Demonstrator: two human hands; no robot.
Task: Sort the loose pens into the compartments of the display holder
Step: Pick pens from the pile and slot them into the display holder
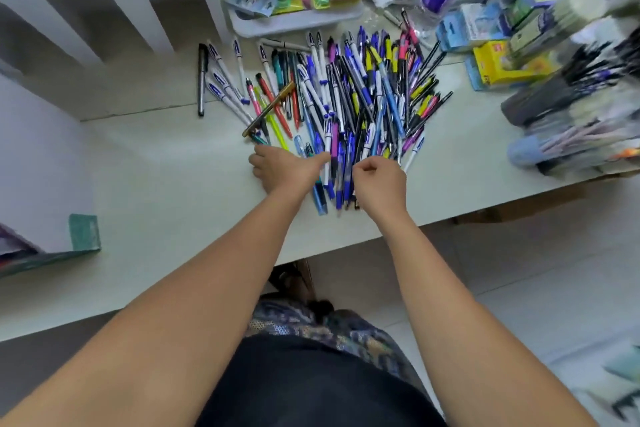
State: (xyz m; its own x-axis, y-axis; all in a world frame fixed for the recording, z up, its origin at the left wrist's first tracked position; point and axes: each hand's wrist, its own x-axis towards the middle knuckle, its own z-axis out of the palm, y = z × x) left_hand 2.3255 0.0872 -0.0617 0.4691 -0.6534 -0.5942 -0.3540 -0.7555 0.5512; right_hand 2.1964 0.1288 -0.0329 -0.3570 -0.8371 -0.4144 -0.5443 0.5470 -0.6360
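Observation:
A large pile of loose pens [349, 97], blue, white, black, yellow and pink, lies fanned out on the white counter [166, 184]. At the near left edge of the pile is my left hand [284, 168], its fingers curled and its thumb stretched right across the pens. A teal pen [259, 139] sticks out just above its fingers. My right hand [379, 182] is over the near ends of the pens with curled fingers and the thumb tucked in; what it holds is hidden. A dark holder [543, 100] with pens standing in it is at the right, blurred.
A white tray [298, 22] of packets stands behind the pile. Boxes, including a yellow box [502, 62], and wrapped stationery crowd the back right. A white panel with arched cutouts [104, 28] rises at the left. A teal-edged box [83, 236] sits near left. The counter's front edge runs below my hands.

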